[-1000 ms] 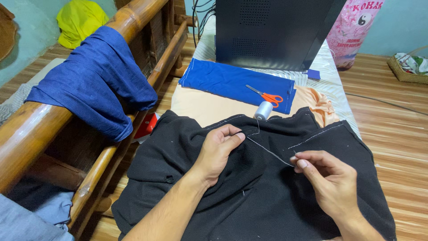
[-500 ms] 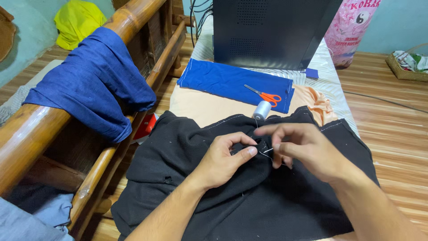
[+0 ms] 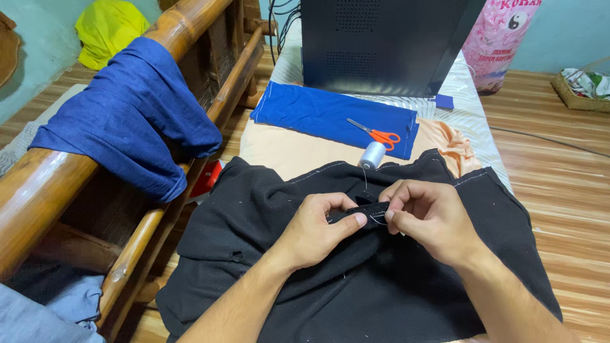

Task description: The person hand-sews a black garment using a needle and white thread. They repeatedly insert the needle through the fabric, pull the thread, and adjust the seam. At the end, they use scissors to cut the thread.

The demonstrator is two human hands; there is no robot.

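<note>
A black cloth [image 3: 356, 279] with white stitch lines lies spread in front of me. My left hand [image 3: 318, 228] pinches a raised fold of it between thumb and fingers. My right hand [image 3: 429, 219] is closed right beside that fold, fingertips pinched at the seam where a thin white thread shows; a needle is too small to make out. The thread runs up to a pale grey thread spool [image 3: 373, 155] just past the cloth's far edge. Orange-handled scissors [image 3: 376, 134] lie on a blue cloth [image 3: 318, 114] farther back.
A peach cloth [image 3: 286, 152] lies under the others. A big black box [image 3: 387, 44] stands at the back. A bamboo frame [image 3: 82, 171] on the left carries a dark blue garment [image 3: 127, 121]. A pink bag [image 3: 502, 38] and a basket [image 3: 581, 89] stand on the wooden floor, right.
A second ago my right hand was out to the right, pulling the thread taut. It has come back left to the fold and now pinches at the seam. My left hand barely moved.
</note>
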